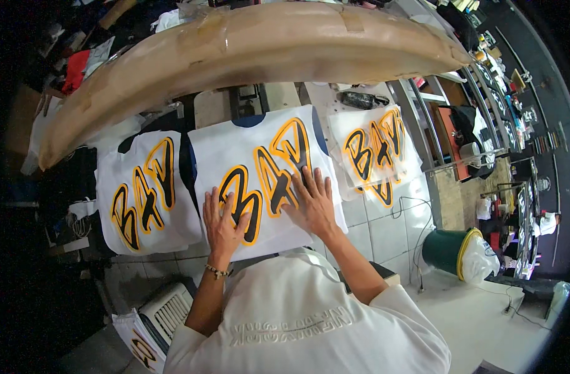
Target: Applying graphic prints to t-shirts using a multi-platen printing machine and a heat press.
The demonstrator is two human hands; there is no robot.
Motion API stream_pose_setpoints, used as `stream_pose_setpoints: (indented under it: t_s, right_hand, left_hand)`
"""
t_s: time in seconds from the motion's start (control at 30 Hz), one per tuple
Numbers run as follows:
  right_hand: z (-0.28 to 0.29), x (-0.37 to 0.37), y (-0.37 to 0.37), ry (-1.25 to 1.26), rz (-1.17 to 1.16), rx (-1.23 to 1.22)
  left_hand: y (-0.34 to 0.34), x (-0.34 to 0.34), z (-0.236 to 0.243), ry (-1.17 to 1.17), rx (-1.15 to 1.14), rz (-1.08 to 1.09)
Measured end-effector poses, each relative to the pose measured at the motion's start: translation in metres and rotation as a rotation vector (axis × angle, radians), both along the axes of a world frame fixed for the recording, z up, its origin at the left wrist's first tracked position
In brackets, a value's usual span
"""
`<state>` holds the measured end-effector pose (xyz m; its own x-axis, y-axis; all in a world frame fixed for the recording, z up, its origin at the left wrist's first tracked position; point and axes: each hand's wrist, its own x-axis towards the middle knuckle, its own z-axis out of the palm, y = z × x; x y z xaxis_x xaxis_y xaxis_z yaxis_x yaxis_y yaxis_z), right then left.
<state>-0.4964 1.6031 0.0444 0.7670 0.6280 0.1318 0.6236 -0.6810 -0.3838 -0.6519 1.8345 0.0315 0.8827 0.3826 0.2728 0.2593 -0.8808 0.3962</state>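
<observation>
My left hand (222,221) and my right hand (313,206) lie flat, fingers apart, on a white fabric piece (213,149) with large black, orange-edged lettering. My left hand is at the lettering's left part, my right hand at its middle and right. Navy fabric (319,134) shows at the piece's edges. A similar printed white piece (157,227) lies to the left on dark fabric. To the right is a stack of translucent sheets (344,118) with similar lettering. My left wrist has a beaded bracelet.
A long, taped brown beam (260,50) spans the top, bent by the lens. A dark object (363,100) sits behind the sheets. At right are metal racks (416,109) and a green bin (440,252) with a white bag. A slatted pale object (166,305) and cables are low down.
</observation>
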Motion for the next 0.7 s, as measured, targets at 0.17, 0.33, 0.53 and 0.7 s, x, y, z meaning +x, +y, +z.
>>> stream_pose_setpoints:
  t_s: [0.17, 0.33, 0.53, 0.7]
  right_hand:
    - [0.000, 0.002, -0.004, -0.029, 0.009, 0.004]
    - [0.002, 0.003, -0.003, -0.045, 0.011, -0.007]
    - [0.011, 0.021, 0.003, -0.095, -0.021, -0.006]
    - [0.016, 0.057, 0.012, -0.154, -0.048, -0.045]
  left_hand:
    - [-0.001, 0.000, 0.002, 0.031, 0.012, -0.007]
    - [-0.001, 0.000, 0.002, 0.028, 0.019, -0.010]
    - [-0.002, 0.000, 0.002, 0.026, 0.020, -0.009]
    - [-0.002, 0.001, 0.002, 0.024, 0.016, -0.011]
